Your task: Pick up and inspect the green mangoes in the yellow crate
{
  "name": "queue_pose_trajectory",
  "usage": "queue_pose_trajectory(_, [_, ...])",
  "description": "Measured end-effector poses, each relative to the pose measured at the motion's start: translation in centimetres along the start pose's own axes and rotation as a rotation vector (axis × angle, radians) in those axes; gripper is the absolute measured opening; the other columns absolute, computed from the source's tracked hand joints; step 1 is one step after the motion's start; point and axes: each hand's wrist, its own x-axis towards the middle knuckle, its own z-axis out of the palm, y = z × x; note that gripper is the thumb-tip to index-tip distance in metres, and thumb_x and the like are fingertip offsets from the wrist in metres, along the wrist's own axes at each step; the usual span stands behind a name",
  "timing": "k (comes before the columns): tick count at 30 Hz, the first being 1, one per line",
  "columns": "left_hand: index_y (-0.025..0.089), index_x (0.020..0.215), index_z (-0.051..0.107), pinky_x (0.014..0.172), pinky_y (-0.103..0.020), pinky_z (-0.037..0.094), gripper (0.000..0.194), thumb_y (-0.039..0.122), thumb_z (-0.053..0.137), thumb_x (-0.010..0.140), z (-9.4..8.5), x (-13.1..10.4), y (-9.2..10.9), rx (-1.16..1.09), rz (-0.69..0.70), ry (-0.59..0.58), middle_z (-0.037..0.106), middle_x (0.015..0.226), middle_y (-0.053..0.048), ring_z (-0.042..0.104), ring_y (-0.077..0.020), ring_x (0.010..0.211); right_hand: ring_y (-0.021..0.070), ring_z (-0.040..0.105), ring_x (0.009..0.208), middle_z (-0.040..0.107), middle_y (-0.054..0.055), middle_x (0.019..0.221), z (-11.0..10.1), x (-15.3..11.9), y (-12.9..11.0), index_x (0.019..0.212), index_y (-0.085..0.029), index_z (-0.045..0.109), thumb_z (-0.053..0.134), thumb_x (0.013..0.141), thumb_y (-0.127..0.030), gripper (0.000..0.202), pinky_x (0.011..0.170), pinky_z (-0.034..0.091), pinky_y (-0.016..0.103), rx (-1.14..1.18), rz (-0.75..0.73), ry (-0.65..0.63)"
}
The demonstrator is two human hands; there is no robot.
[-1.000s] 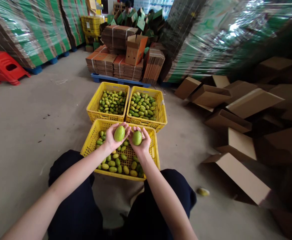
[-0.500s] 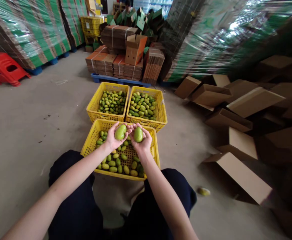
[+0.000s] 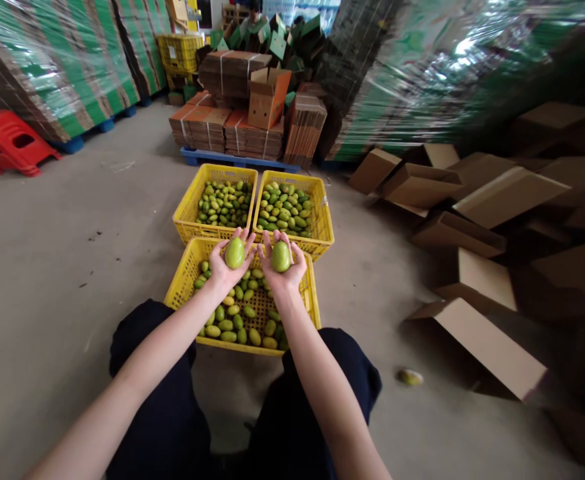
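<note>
Left hand [image 3: 228, 267] is palm-up with a green fruit [image 3: 235, 253] sitting in it, fingers loosely spread — same deal with the right hand [image 3: 285, 268] and its own green fruit [image 3: 281, 256]. Both are up over the near yellow crate [image 3: 177, 288], which has more fruit lying in it, and two fuller yellow crates [image 3: 185, 215] [image 3: 325, 219] sit just beyond, side by side.

Beyond the fingers [image 3: 245, 234], boxes [image 3: 212, 127] are being borne by a pallet [image 3: 242, 162] and stacks [image 3: 85, 63] enclosed by film [image 3: 412, 93]. To the fingers' far left a stool [image 3: 9, 137], and to their right cartons [image 3: 487, 343], are being supported by the floor [image 3: 122, 233].
</note>
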Motion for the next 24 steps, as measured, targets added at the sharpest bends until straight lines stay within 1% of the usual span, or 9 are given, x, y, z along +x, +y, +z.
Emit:
queue_pose_trajectory(3, [0.021, 0.113, 0.066, 0.087, -0.035, 0.053, 0.038, 0.023, 0.045, 0.082, 0.3, -0.3, -0.2, 0.012, -0.007, -0.026, 0.069, 0.118, -0.007, 0.061, -0.0238, 0.116, 0.0219, 0.065, 0.107, 0.074, 0.001, 0.089, 0.0, 0.0, 0.0, 0.082, -0.021, 0.069, 0.051, 0.076, -0.030, 0.021, 0.087, 0.051, 0.035, 0.028, -0.013, -0.021])
queue_pose_trajectory(7, [0.018, 0.114, 0.066, 0.079, -0.029, 0.053, 0.039, 0.022, 0.046, 0.081, 0.2, -0.5, -0.4, -0.010, -0.022, -0.025, 0.070, 0.115, -0.007, 0.066, -0.0222, 0.105, 0.0218, 0.067, 0.100, 0.073, 0.002, 0.082, -0.4, 0.0, 1.2, 0.075, -0.019, 0.068, 0.051, 0.073, -0.027, 0.019, 0.085, 0.051, 0.032, 0.023, -0.007, -0.035])
queue_pose_trajectory(10, [0.017, 0.111, 0.067, 0.080, -0.028, 0.053, 0.036, 0.022, 0.047, 0.082, -0.2, -0.4, -0.4, -0.032, -0.012, -0.026, 0.071, 0.113, -0.007, 0.068, -0.0208, 0.099, 0.0210, 0.067, 0.098, 0.072, 0.003, 0.079, -0.8, 0.1, 1.9, 0.072, -0.020, 0.066, 0.052, 0.071, -0.025, 0.015, 0.083, 0.051, 0.031, -0.003, -0.015, -0.033])
queue_pose_trajectory(14, [0.017, 0.106, 0.068, 0.079, -0.028, 0.053, 0.033, 0.023, 0.045, 0.083, -0.3, -0.3, -0.4, -0.023, -0.016, -0.033, 0.071, 0.113, -0.007, 0.067, -0.0216, 0.101, 0.0197, 0.067, 0.097, 0.071, 0.001, 0.077, -1.0, 0.3, 2.0, 0.070, -0.021, 0.064, 0.053, 0.070, -0.026, 0.012, 0.079, 0.051, 0.029, -0.020, -0.017, -0.016])
queue_pose_trajectory(16, [0.016, 0.106, 0.068, 0.076, -0.027, 0.053, 0.033, 0.023, 0.045, 0.083, -0.1, -0.4, -0.5, -0.025, -0.023, -0.030, 0.072, 0.111, -0.007, 0.068, -0.0212, 0.099, 0.0191, 0.067, 0.094, 0.071, 0.001, 0.076, -1.0, 0.3, 2.0, 0.069, -0.021, 0.063, 0.053, 0.070, -0.026, 0.011, 0.078, 0.051, 0.028, -0.014, -0.014, -0.011])
queue_pose_trajectory(20, [0.015, 0.109, 0.067, 0.075, -0.027, 0.053, 0.036, 0.019, 0.046, 0.081, 0.3, -0.8, -0.6, -0.043, -0.046, 0.014, 0.073, 0.105, -0.007, 0.069, -0.0196, 0.091, 0.0166, 0.067, 0.085, 0.070, 0.000, 0.072, -0.9, 0.2, 1.8, 0.065, -0.022, 0.062, 0.052, 0.070, -0.026, 0.011, 0.077, 0.051, 0.027, -0.009, -0.007, 0.017])
queue_pose_trajectory(24, [0.014, 0.103, 0.067, 0.074, -0.030, 0.054, 0.032, 0.016, 0.048, 0.078, 0.2, -1.0, -0.1, -0.069, -0.094, 0.074, 0.074, 0.092, -0.007, 0.070, -0.0206, 0.086, 0.0150, 0.065, 0.072, 0.068, -0.002, 0.069, -1.4, 0.4, 1.5, 0.066, -0.022, 0.060, 0.053, 0.071, -0.024, 0.009, 0.076, 0.053, 0.029, -0.052, -0.003, 0.033])
